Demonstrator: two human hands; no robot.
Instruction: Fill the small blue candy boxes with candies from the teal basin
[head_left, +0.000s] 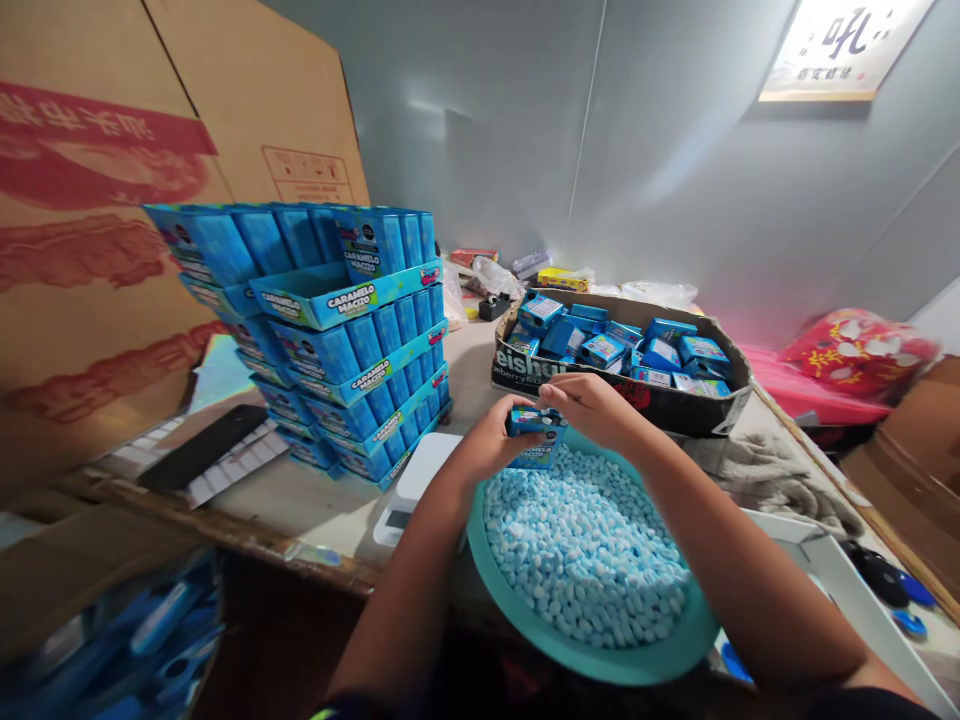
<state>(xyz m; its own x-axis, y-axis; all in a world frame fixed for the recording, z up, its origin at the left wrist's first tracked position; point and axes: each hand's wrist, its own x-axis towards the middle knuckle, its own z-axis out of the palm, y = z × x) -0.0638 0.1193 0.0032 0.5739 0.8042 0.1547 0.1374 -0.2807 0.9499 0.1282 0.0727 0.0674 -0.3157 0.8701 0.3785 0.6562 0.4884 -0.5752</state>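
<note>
Both my hands hold one small blue candy box above the far rim of a teal basin. My left hand grips the box from the left and below. My right hand pinches its top from the right. The basin is heaped with small pale blue and white candies. Just behind my hands, a low cardboard tray holds several more small blue boxes.
Stacked blue display trays full of boxes stand at the left. A white scale lies beside the basin. A black phone rests on white strips. Large cardboard cartons lean at the left. A red cushion lies at the right.
</note>
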